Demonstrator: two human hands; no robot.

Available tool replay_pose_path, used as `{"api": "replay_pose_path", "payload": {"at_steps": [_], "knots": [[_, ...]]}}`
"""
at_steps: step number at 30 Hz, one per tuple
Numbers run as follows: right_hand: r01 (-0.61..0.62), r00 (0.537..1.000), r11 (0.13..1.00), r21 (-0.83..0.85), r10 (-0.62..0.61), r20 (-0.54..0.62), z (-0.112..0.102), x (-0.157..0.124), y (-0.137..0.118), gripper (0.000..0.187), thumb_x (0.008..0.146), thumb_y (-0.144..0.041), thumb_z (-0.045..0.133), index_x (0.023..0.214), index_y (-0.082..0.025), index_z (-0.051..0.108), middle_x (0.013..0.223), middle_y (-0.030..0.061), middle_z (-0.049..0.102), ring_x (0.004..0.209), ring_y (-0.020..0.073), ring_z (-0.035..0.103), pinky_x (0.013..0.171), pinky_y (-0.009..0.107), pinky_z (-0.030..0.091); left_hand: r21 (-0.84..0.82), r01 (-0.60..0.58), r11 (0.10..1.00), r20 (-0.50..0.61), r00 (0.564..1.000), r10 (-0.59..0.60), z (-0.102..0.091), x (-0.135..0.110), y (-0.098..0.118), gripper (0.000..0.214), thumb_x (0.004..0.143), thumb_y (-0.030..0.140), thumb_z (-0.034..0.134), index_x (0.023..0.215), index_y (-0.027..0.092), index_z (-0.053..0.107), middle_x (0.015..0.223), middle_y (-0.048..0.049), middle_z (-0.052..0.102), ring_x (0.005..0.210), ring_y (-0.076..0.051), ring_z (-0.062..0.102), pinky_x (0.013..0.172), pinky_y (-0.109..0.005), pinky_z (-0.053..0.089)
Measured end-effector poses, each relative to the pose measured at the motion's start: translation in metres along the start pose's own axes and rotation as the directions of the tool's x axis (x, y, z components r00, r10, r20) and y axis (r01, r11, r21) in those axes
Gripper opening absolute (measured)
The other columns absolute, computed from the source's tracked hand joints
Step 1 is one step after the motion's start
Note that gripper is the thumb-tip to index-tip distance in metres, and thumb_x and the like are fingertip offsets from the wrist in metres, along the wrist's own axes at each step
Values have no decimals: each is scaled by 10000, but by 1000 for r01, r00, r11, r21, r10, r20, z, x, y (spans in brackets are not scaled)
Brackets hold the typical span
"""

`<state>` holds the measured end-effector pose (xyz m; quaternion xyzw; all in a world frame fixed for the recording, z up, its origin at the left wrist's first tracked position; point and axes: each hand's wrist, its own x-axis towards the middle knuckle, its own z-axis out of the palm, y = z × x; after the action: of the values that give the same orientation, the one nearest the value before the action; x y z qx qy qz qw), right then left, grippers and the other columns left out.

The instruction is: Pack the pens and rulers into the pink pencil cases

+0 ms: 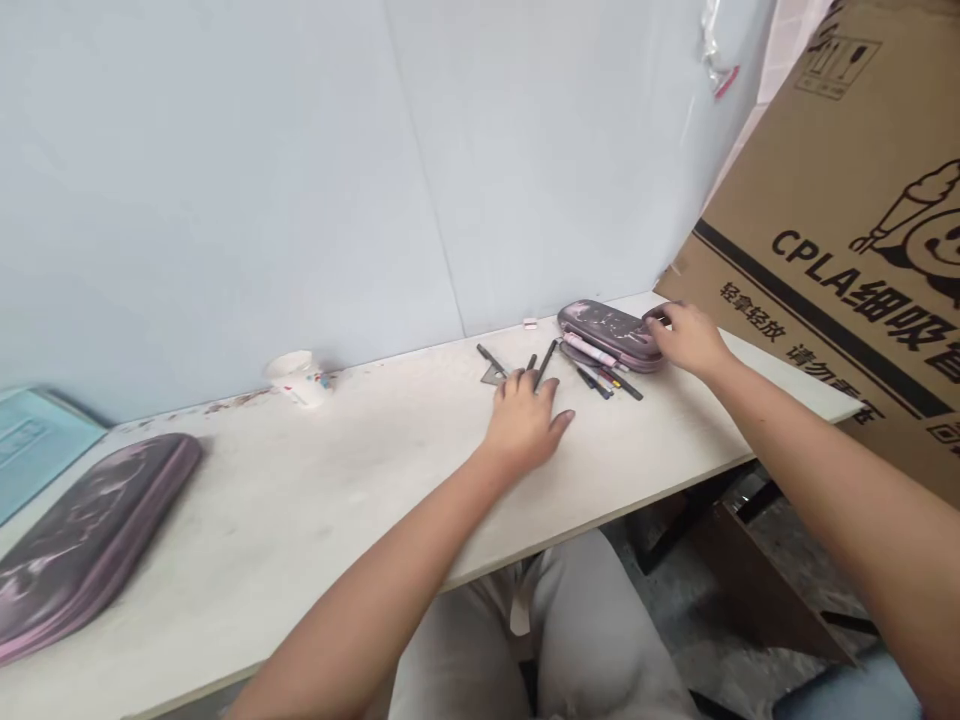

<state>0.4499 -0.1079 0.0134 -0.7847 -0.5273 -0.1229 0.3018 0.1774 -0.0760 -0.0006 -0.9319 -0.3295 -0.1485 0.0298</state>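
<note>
Far left of the small mauve hard-shell pencil case [611, 333], a larger matching case [90, 540] is lying, a tipped white paper cup [296, 378] nearer. The left hand [525, 425], fingers spread loose, is touching thin dark pens [546, 362] left of it; the right hand [686, 338] is clutching its right end, by a brown cardboard box [847, 230].

Pale blue wall [225, 170]; worn white tabletop [315, 520]; cardboard box [847, 220] right.
</note>
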Motion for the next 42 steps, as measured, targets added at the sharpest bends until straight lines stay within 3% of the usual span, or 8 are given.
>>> {"api": "replay_pose_path", "payload": {"at_steps": [4,7,10,14,19,33,37,42], "knots": [[2,1000,1000,15,-2,-8,13,19,22,407,796,-325,462,1135,-145,597,1125,163,564,1092,291,509,954,412,363,-78,33,996,-1,999,-33,31,54,47,783,780,682,292,1348,146,344,1400,-195,338,1302,-357,264,1059,-510,198],[-18,994,997,81,9,106,29,29,26,510,781,-385,498,1257,-201,512,1242,146,499,1113,287,504,937,411,385,-83,61,995,31,998,-58,53,86,68,950,707,763,279,1407,122,243,1478,-203,195,1355,-408,112,1072,-576,78],[-56,970,994,97,31,243,42,32,23,494,818,-440,428,1258,-233,514,1256,130,500,1084,286,529,906,417,409,-47,129,991,107,987,-124,65,106,68,1017,687,755,304,1431,76,168,1499,-194,128,1362,-427,11,1060,-608,-27],[-137,963,991,6,132,236,49,25,2,502,837,-478,355,1237,-232,534,1241,160,495,1053,358,531,843,497,423,-13,181,983,127,976,-178,63,111,42,943,710,719,299,1439,135,172,1517,-122,103,1356,-440,-20,1006,-675,-77],[-166,961,986,-9,164,222,55,13,-46,493,855,-439,322,1237,-210,532,1216,193,483,1058,385,503,813,542,419,-52,234,971,147,963,-224,52,92,4,894,703,756,252,1438,255,167,1526,-23,92,1354,-443,-4,967,-731,-10],[-88,949,996,-31,93,300,72,-34,-178,460,862,-402,311,1230,-204,503,1226,155,465,1074,353,479,816,471,427,17,325,946,160,933,-323,12,-13,-79,848,733,708,328,1433,264,146,1523,-74,110,1356,-427,13,956,-734,82],[-66,937,997,-27,71,342,72,-45,-194,516,837,-484,340,1258,-216,471,1194,161,493,1061,358,504,815,469,423,-3,333,943,83,940,-331,8,-35,-88,829,722,690,391,1410,259,221,1466,-123,265,1347,-426,90,969,-713,102],[-71,929,996,48,48,367,73,-51,-192,563,809,-560,367,1281,-261,445,1155,141,539,1034,334,545,836,464,418,23,311,950,-77,948,-308,10,-43,-85,728,702,616,484,1275,168,443,1405,-186,338,1345,-399,139,1015,-673,35]]}}
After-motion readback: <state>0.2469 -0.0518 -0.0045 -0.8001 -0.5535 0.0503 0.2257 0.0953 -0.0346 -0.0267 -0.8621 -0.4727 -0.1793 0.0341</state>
